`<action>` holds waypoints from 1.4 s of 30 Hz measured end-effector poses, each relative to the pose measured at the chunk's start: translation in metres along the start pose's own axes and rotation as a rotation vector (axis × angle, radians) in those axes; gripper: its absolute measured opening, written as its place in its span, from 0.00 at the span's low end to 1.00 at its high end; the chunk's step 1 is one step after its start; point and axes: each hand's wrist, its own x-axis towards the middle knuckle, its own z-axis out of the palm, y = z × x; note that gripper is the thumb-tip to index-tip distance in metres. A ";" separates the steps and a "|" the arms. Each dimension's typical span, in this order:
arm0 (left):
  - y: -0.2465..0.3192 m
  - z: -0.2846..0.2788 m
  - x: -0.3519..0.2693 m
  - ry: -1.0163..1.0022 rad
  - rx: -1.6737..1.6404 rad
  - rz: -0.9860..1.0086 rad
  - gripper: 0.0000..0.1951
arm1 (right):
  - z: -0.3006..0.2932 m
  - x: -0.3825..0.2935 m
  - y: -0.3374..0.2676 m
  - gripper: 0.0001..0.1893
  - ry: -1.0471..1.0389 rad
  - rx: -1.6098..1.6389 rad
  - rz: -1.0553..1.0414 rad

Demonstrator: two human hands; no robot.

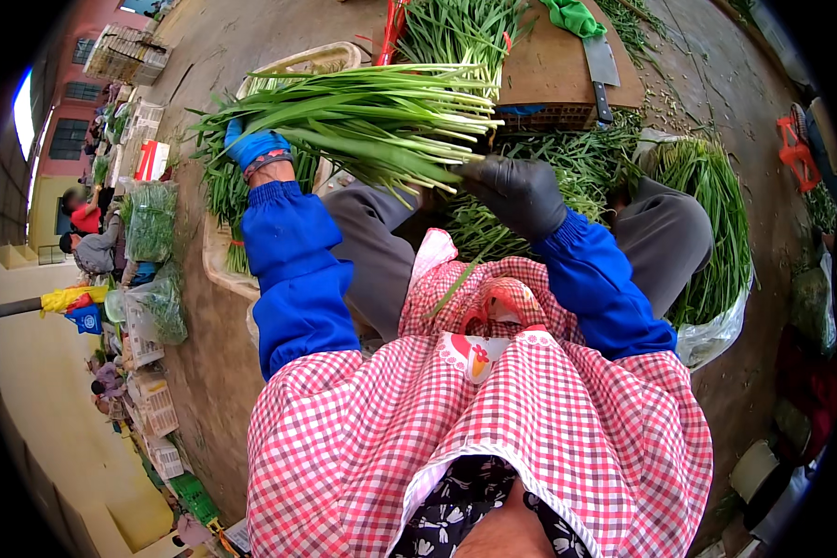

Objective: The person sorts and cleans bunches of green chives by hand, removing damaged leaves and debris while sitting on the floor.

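My left hand (258, 148), in a blue glove, grips a loose bunch of garlic chives (363, 118). The leaves fan out to the left, and their pale stem ends point right. At the lower stem ends, my right hand (516, 192) in a black glove has its fingers closed on a blurred chive leaf (397, 157); the fingertips are partly hidden. Loose leaves (488, 227) lie heaped between my knees. One stray leaf (460, 289) rests against my checked apron (530, 404).
A cleaver (602, 70) and a green cloth (575, 17) lie on a board (551, 66). Tied chives (460, 35) stand beside it. A tub (227, 261) is at left, a plastic bag of chives (711, 342) at right. People (94, 244) sit farther left.
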 end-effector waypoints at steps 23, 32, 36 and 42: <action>0.019 0.013 -0.016 -0.156 -0.240 -0.035 0.13 | 0.069 0.020 0.019 0.12 0.181 1.908 1.232; 0.009 0.039 -0.037 -0.330 -0.149 -0.031 0.15 | 0.060 -0.006 0.024 0.10 0.128 2.100 0.843; 0.011 0.053 -0.052 -0.321 -0.085 -0.041 0.15 | 0.045 -0.024 0.023 0.12 -0.080 1.944 0.949; -0.003 0.021 0.008 -0.788 -0.392 -0.220 0.12 | 0.003 -0.042 0.030 0.11 -0.499 1.499 0.857</action>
